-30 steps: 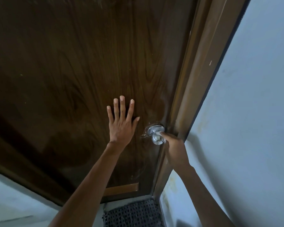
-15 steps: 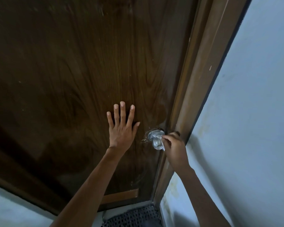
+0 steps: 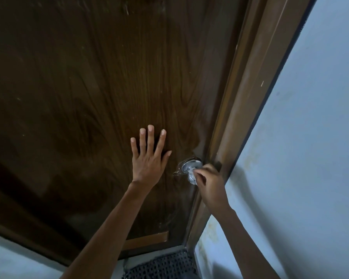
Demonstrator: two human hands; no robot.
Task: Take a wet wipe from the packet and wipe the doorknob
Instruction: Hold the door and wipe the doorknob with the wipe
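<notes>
A round silver doorknob [image 3: 189,167] sits near the right edge of a dark brown wooden door [image 3: 101,93]. My right hand [image 3: 211,185] is closed around a small pale wet wipe [image 3: 192,179], pressing it against the knob's front. Most of the wipe is hidden under my fingers. My left hand [image 3: 149,158] lies flat on the door just left of the knob, fingers spread, holding nothing. The packet is not in view.
A lighter brown door frame [image 3: 250,101] runs along the door's right edge, with a pale blue wall [image 3: 310,158] beyond it. A dark woven mat [image 3: 161,266] lies on the floor below the door.
My right hand has shifted with the wipe from the knob's right side over its front and top. The left hand stays pressed on the door.
</notes>
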